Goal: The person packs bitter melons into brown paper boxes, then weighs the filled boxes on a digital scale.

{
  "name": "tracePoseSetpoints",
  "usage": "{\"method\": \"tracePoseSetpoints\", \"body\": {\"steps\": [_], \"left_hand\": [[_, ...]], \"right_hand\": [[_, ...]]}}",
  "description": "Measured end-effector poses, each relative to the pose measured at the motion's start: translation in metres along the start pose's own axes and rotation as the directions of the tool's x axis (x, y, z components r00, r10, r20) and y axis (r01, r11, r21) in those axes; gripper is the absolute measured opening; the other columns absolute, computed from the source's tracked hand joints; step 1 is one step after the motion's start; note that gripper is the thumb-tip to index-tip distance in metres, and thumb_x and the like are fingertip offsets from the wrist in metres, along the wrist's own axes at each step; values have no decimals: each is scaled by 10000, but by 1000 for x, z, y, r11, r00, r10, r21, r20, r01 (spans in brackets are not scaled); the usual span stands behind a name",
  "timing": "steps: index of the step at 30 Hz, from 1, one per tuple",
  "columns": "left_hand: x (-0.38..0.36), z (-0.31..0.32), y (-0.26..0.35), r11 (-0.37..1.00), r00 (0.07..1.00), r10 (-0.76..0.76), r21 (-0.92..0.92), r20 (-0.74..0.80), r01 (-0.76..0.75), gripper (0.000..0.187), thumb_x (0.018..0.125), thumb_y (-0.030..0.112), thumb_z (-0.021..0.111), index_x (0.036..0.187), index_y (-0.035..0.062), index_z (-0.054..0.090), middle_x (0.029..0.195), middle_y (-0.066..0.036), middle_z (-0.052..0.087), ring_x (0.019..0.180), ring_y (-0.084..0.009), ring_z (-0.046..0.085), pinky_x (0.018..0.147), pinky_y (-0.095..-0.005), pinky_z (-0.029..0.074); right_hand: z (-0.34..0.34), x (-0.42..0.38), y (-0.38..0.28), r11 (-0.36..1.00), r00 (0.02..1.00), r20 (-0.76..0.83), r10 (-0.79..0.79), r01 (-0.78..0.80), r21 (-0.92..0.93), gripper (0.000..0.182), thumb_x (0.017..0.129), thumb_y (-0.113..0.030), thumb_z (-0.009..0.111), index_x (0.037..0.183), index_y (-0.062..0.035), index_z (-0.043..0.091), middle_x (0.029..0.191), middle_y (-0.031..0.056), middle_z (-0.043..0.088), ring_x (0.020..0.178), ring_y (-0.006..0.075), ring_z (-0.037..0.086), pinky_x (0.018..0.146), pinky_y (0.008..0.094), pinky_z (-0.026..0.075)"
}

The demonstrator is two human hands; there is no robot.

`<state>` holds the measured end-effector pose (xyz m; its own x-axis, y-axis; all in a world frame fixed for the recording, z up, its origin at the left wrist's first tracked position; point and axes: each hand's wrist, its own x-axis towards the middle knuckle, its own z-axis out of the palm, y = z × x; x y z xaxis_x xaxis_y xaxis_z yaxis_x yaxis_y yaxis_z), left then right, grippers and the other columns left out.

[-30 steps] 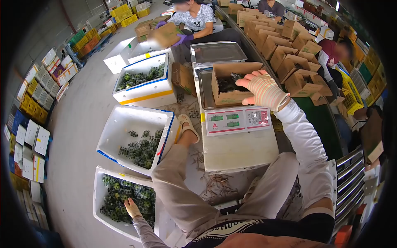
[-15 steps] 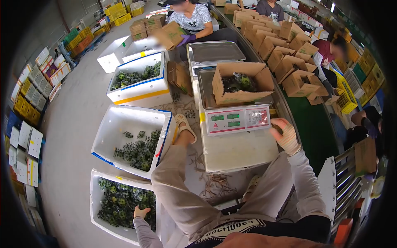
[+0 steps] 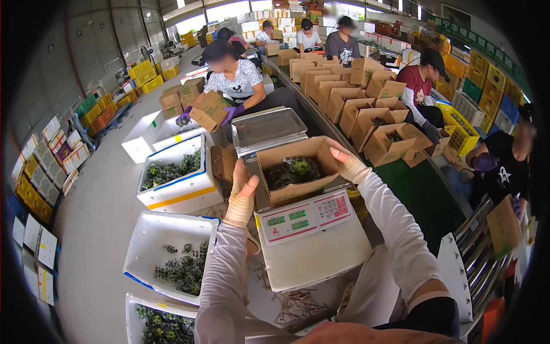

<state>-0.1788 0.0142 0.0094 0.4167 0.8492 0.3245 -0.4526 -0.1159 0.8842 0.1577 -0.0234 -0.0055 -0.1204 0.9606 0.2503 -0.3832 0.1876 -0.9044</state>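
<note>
A cardboard box (image 3: 298, 191) sits on the metal pan of a digital scale (image 3: 309, 218), its top open. Inside lie dark green items in clear plastic bags (image 3: 301, 167). My right hand (image 3: 349, 164), its lower part wrapped in tan tape, grips the box's right wall near the upper corner. At the left side is my left hand (image 3: 243, 192), taped likewise, fingers stretched up and thumb apart, close beside the box wall. Left of my legs, a white foam box (image 3: 137, 235) and a nearer foam box (image 3: 133, 321) hold more bagged greens.
Another foam box (image 3: 180, 200) of greens stands farther left. Rows of open cartons (image 3: 384, 143) line the conveyor (image 3: 421, 198) at right. Opposite, a person in purple gloves (image 3: 240, 86) handles a flattened carton (image 3: 209, 110); several people sit beyond. Metal rollers (image 3: 472, 269) are at lower right.
My left hand has left the bagged greens in the nearest foam box and come up beside the cardboard box. My right hand has moved from the scale's edge onto the box. The view has tilted up.
</note>
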Motion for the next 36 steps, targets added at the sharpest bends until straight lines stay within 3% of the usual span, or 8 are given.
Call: {"method": "tracePoseSetpoints", "body": {"steps": [3, 6, 11, 13, 18, 21, 26, 36], "left_hand": [[68, -20, -62, 989, 990, -64, 144, 129, 45, 816, 875, 126, 660, 1530, 165, 175, 1459, -185, 372, 1322, -298, 392, 1080, -396, 337], [91, -24, -89, 851, 884, -456, -341, -104, 400, 773, 860, -44, 582, 1481, 306, 283, 1322, -140, 493, 1092, -274, 569, 868, -362, 524], [67, -5, -79, 981, 993, -80, -181, -87, 63, 507, 819, -107, 528, 1238, 177, 561, 1319, -89, 501, 1058, -235, 591, 827, -341, 562], [70, -18, -101, 967, 995, -1, -255, -96, -23, 262, 805, -111, 527, 917, 74, 675, 1355, -58, 482, 1042, -194, 584, 847, -323, 549], [75, -18, -93, 982, 989, -50, -188, -143, 22, 217, 862, -35, 540, 1001, 78, 662, 988, -72, 661, 832, -171, 639, 678, -283, 563], [77, -17, -91, 970, 983, -75, -241, -170, 32, 205, 855, -19, 563, 1007, 70, 667, 915, -47, 655, 769, -138, 619, 659, -270, 553], [81, -25, -99, 914, 977, -211, -359, -30, 186, 422, 910, 217, 622, 1318, 169, 524, 1159, -93, 616, 1080, -217, 571, 896, -357, 494], [39, 34, -89, 918, 917, -395, -23, 46, 396, 834, 728, 601, 707, 1408, 233, 393, 1388, -52, 457, 1253, -293, 457, 945, -517, 453]], "right_hand": [[10, 30, 9, 883, 999, 28, 45, -26, -469, 572, 925, -159, 628, 1439, -126, 379, 1372, 82, 485, 1257, 197, 466, 1042, 324, 378], [5, 47, 30, 986, 983, -146, 107, -124, -113, 582, 868, 10, 638, 1391, -151, 440, 1221, 48, 583, 1028, 157, 609, 853, 281, 510], [6, 31, 38, 995, 993, -109, -46, 36, -93, 548, 856, 42, 618, 1354, -147, 492, 1195, 37, 600, 1054, 162, 601, 874, 299, 505], [13, 28, 27, 921, 948, -209, 240, -155, 357, 523, 859, -21, 636, 1355, -111, 495, 1194, 38, 611, 1069, 172, 600, 895, 310, 498], [-27, 12, 19, 971, 929, 369, -5, 92, -219, 827, 819, -491, 669, 1462, -72, 360, 1516, 142, 223, 1445, 264, 114, 1173, 429, 101], [-19, 22, 21, 816, 861, 484, -156, 388, -428, 816, 845, -518, 628, 1461, -66, 343, 1512, 154, 223, 1443, 287, 126, 1173, 429, 107], [17, 27, 37, 878, 949, -305, -78, -79, -471, 410, 826, -313, 734, 1137, -65, 634, 1120, 103, 624, 1020, 184, 575, 902, 318, 452], [-21, -8, 27, 996, 941, -327, -86, 71, -59, 337, 844, -215, 708, 1156, -93, 672, 1134, 44, 649, 1084, 155, 549, 944, 290, 421]]}}
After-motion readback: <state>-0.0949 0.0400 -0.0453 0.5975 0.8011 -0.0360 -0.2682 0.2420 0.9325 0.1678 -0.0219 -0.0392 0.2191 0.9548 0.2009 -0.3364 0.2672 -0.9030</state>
